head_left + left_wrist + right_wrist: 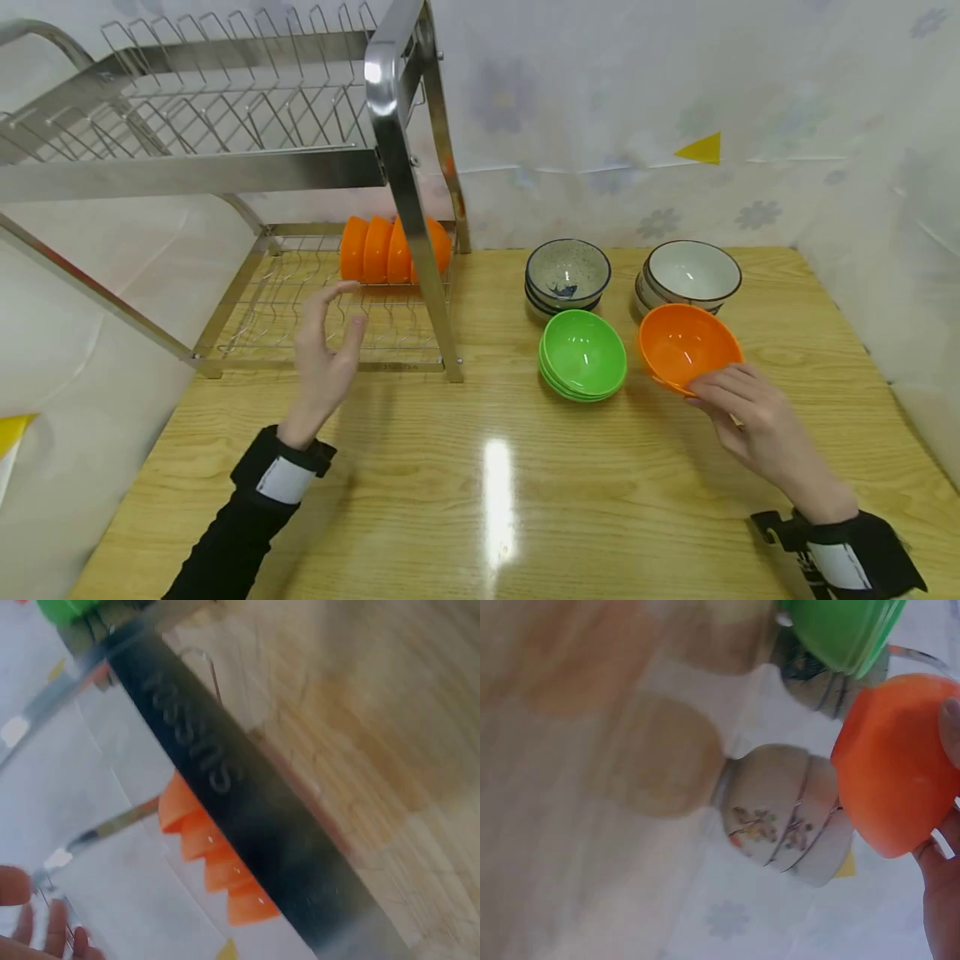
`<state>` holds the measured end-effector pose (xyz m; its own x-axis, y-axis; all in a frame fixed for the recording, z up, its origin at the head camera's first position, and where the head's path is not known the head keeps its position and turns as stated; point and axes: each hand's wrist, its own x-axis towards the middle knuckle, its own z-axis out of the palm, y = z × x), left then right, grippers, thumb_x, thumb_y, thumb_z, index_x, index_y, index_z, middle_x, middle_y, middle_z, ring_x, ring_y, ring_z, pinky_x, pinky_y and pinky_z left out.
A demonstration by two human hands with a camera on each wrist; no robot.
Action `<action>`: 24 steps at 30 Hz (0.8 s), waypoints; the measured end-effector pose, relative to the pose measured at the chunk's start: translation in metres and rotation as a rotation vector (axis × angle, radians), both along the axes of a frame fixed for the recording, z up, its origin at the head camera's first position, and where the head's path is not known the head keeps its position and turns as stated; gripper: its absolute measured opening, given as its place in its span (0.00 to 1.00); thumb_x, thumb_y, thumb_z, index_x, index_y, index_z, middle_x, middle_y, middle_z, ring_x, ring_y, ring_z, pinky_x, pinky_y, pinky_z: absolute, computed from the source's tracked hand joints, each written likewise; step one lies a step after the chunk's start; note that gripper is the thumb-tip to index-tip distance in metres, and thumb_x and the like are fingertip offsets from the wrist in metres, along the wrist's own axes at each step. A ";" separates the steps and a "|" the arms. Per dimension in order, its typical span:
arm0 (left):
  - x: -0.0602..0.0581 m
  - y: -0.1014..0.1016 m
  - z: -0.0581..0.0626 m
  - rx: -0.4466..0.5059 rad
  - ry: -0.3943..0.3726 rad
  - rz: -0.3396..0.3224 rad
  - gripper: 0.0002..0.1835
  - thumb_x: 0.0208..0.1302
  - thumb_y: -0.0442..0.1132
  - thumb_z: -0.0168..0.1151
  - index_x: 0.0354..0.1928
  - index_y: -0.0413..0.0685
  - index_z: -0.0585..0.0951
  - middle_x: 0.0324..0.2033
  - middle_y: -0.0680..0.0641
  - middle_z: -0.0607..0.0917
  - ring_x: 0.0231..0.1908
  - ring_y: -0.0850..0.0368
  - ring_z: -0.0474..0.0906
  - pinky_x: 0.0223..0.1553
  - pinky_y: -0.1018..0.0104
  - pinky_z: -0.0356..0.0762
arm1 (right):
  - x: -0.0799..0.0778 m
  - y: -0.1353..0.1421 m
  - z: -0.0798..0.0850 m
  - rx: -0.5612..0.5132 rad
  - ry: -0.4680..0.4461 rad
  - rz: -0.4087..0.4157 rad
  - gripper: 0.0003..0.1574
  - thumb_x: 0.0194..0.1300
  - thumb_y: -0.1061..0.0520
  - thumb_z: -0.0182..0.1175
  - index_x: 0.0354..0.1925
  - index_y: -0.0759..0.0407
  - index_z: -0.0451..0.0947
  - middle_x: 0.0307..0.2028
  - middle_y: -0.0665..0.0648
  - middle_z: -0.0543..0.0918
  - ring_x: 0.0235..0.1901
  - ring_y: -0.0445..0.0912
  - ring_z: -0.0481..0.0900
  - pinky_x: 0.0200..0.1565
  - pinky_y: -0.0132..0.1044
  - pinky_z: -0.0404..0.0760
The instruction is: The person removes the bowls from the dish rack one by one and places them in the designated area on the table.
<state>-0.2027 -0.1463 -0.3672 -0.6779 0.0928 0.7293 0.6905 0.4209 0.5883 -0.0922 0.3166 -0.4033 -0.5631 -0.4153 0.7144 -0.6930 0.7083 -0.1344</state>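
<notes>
My right hand (757,425) pinches the near rim of an orange bowl (686,346) between thumb and fingers. The right wrist view shows that bowl (900,765) tilted and raised off the table, in front of a stack of white bowls (780,810) with a floral pattern. Beside it, in the head view, sits a stack of green bowls (583,354). My left hand (324,358) holds nothing, its thumb and fingers apart in front of the lower rack shelf. Several orange bowls (378,250) stand on edge in a row on that shelf; they also appear in the left wrist view (217,862).
A two-tier metal dish rack (405,167) stands on the left of the wooden table (420,500). Speckled grey bowls (567,271) are stacked behind the green ones, with white bowls (693,271) to their right. A pale floral covering (570,100) hangs behind.
</notes>
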 end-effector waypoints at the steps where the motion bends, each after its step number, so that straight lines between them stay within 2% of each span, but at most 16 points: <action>1: -0.004 -0.005 0.001 -0.009 -0.065 0.022 0.21 0.59 0.18 0.56 0.56 0.27 0.72 0.54 0.31 0.75 0.58 0.38 0.66 0.59 0.39 0.61 | 0.000 0.004 -0.003 0.014 -0.014 -0.011 0.34 0.74 0.42 0.45 0.28 0.66 0.83 0.27 0.57 0.85 0.29 0.48 0.78 0.41 0.35 0.75; 5: -0.022 -0.021 0.007 -0.085 -0.344 0.074 0.25 0.64 0.26 0.56 0.63 0.28 0.65 0.61 0.32 0.68 0.63 0.38 0.59 0.63 0.36 0.54 | 0.000 0.015 -0.013 0.063 -0.051 -0.034 0.36 0.74 0.40 0.44 0.26 0.64 0.84 0.25 0.56 0.85 0.26 0.47 0.79 0.27 0.44 0.81; 10: -0.048 -0.031 0.012 -0.113 -0.629 0.087 0.32 0.68 0.35 0.55 0.69 0.31 0.55 0.67 0.30 0.57 0.67 0.36 0.50 0.66 0.36 0.48 | -0.001 0.022 -0.018 0.114 -0.117 -0.044 0.38 0.74 0.38 0.41 0.27 0.63 0.84 0.26 0.55 0.85 0.25 0.49 0.80 0.25 0.49 0.82; 11: -0.054 -0.031 0.013 -0.100 -0.677 0.083 0.33 0.68 0.36 0.55 0.70 0.32 0.53 0.68 0.30 0.54 0.68 0.36 0.47 0.67 0.36 0.47 | 0.000 0.023 -0.018 0.126 -0.136 -0.042 0.35 0.73 0.39 0.44 0.27 0.62 0.84 0.26 0.55 0.86 0.26 0.50 0.80 0.25 0.50 0.82; 13: -0.065 -0.032 0.014 -0.063 -0.767 0.070 0.35 0.70 0.36 0.53 0.71 0.34 0.49 0.70 0.30 0.50 0.69 0.37 0.43 0.68 0.38 0.46 | 0.000 0.025 -0.017 0.154 -0.184 -0.042 0.22 0.67 0.45 0.58 0.29 0.61 0.85 0.28 0.54 0.86 0.27 0.49 0.80 0.27 0.50 0.82; 15: -0.076 -0.034 0.015 -0.026 -0.834 0.049 0.36 0.71 0.35 0.50 0.72 0.35 0.46 0.71 0.30 0.46 0.70 0.37 0.40 0.68 0.39 0.46 | 0.000 0.026 -0.016 0.178 -0.225 -0.044 0.08 0.56 0.55 0.69 0.30 0.60 0.85 0.28 0.53 0.86 0.27 0.48 0.81 0.28 0.49 0.82; 16: -0.080 -0.034 0.015 -0.014 -0.861 0.043 0.36 0.71 0.35 0.49 0.73 0.35 0.44 0.71 0.29 0.45 0.70 0.37 0.39 0.68 0.40 0.46 | 0.000 0.026 -0.016 0.187 -0.242 -0.044 0.07 0.48 0.61 0.72 0.30 0.59 0.85 0.28 0.53 0.86 0.28 0.47 0.81 0.28 0.49 0.82; 18: -0.090 -0.033 0.015 0.003 -0.900 0.035 0.36 0.72 0.35 0.48 0.73 0.35 0.42 0.71 0.29 0.46 0.70 0.38 0.39 0.69 0.41 0.46 | 0.000 0.026 -0.015 0.202 -0.272 -0.052 0.16 0.37 0.68 0.74 0.30 0.58 0.85 0.29 0.52 0.86 0.28 0.47 0.81 0.29 0.48 0.83; 20: -0.099 -0.031 0.015 0.014 -0.918 0.033 0.36 0.72 0.34 0.47 0.73 0.34 0.42 0.71 0.29 0.48 0.70 0.38 0.43 0.68 0.42 0.49 | -0.001 0.027 -0.015 0.209 -0.290 -0.058 0.16 0.36 0.68 0.74 0.29 0.58 0.85 0.28 0.52 0.86 0.28 0.47 0.81 0.29 0.49 0.83; 24: -0.113 -0.027 0.012 0.038 -0.930 0.053 0.33 0.72 0.33 0.45 0.72 0.34 0.45 0.67 0.28 0.59 0.65 0.38 0.58 0.65 0.44 0.58 | -0.002 0.027 -0.014 0.205 -0.328 -0.063 0.14 0.38 0.68 0.74 0.29 0.59 0.86 0.28 0.52 0.86 0.28 0.47 0.82 0.29 0.49 0.84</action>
<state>-0.3152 -0.1734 -0.3552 -0.9937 0.0324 -0.1070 -0.0847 0.4077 0.9092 -0.0939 0.3437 -0.4175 -0.7766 -0.4882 0.3981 -0.5912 0.7831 -0.1930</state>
